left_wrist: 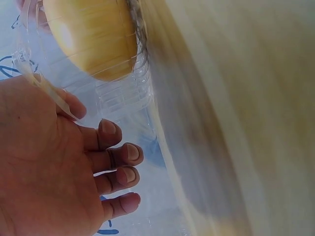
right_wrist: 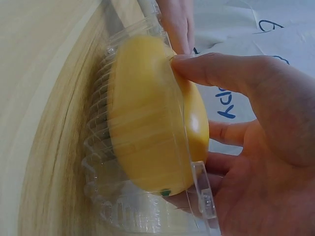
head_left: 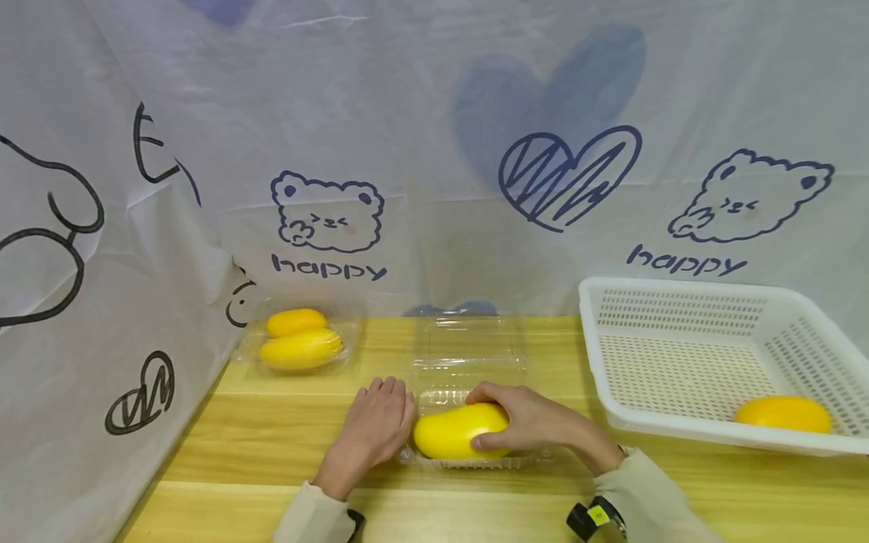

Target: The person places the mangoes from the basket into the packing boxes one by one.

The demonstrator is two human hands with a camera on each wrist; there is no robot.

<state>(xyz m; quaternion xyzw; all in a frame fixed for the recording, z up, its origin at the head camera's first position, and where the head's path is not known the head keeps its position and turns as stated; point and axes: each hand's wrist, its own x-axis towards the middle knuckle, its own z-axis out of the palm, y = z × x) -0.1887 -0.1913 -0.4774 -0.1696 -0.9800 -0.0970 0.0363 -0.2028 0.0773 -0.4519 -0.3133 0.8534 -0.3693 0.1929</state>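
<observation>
From the head view, I see the right hand (head_left: pixel 529 417), its grip clamped on one end of a yellow fruit (head_left: pixel 451 433) — the fruit sits in a clear container (head_left: pixel 475 463) on the worktop (head_left: pixel 258 445), left of a white basket (head_left: pixel 679 432). In the left wrist view, the left hand (left_wrist: pixel 51 162) has its fingers apart and slightly bent, the container's edge crossing its thumb. In the right wrist view, the fruit shows through the clear wall.

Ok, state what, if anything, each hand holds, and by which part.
The right hand holds the right end of the yellow fruit in the clear container. The left hand touches the container's left edge with no clear grip.
</observation>
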